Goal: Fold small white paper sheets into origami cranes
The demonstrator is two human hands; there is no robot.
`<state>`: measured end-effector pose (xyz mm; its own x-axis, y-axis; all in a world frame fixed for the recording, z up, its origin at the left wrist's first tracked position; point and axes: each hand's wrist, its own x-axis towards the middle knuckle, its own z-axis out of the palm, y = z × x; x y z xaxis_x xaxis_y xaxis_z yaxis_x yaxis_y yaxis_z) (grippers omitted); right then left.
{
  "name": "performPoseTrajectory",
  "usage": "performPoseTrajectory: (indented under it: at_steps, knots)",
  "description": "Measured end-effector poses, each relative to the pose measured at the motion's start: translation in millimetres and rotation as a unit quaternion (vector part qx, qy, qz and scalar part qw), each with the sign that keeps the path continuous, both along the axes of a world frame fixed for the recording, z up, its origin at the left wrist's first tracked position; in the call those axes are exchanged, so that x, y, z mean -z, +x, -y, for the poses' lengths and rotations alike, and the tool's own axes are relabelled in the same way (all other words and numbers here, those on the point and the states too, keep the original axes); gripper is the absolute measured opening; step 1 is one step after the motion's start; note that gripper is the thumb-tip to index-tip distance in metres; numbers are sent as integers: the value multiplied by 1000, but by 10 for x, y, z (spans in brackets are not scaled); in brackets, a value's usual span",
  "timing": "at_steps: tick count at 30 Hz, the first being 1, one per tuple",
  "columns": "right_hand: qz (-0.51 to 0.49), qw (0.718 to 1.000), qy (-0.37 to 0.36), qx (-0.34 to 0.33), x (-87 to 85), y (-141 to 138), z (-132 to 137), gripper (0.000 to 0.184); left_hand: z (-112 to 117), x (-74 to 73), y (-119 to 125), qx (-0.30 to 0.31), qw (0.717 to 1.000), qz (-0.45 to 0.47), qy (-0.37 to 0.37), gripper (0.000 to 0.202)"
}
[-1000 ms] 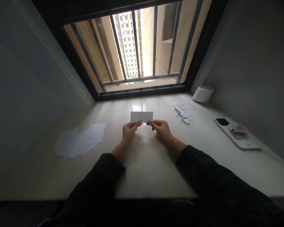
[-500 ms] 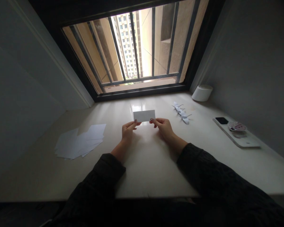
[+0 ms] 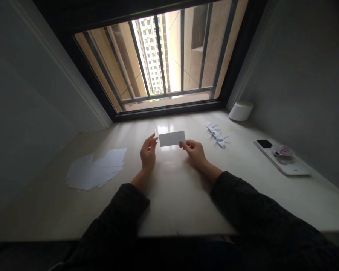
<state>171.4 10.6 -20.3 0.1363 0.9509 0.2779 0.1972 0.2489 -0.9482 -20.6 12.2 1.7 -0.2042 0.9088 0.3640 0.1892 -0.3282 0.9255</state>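
Observation:
A small white rectangle of paper (image 3: 171, 138), perhaps folded, is held up over the pale sill in the head view. My right hand (image 3: 195, 151) pinches its lower right corner between thumb and fingers. Just off the paper's left edge is my left hand (image 3: 148, 152), its fingers apart and nothing in them. Several folded paper cranes (image 3: 217, 135) stand in a row to the right of the paper. Farther left lies a loose stack of white paper sheets (image 3: 94, 169).
A phone (image 3: 282, 158) with a round pinkish grip on its back lies on the right. Behind it, a white cylindrical object (image 3: 241, 111) stands by the wall. A barred window (image 3: 169, 109) rises at the back of the white sill (image 3: 183, 210).
My left hand has let go of the paper's lower left corner and moved slightly left, its fingers opening. My right hand keeps its pinch on the paper.

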Motion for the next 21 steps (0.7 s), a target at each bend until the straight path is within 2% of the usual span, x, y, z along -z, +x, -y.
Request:
performPoseTrajectory:
  at_steps: [3, 6, 13, 17, 21]
  knots:
    - [55, 998, 20, 8, -11, -8, 23, 37, 45, -33, 17, -16, 995, -84, 46, 41]
    - [68, 997, 30, 11, 0, -11, 27, 37, 66, -35, 31, -29, 990, -121, 59, 35]
    - [65, 997, 31, 14, 13, 4, 9, 38, 48, -14, 22, -45, 990, -120, 62, 16]
    - [35, 998, 46, 5, -30, -6, 31, 37, 35, -3, 21, -64, 988, -131, 57, 13]
    - [26, 993, 115, -12, -69, -15, 69, 58, 64, -10, 51, -32, 993, -104, 43, 14]
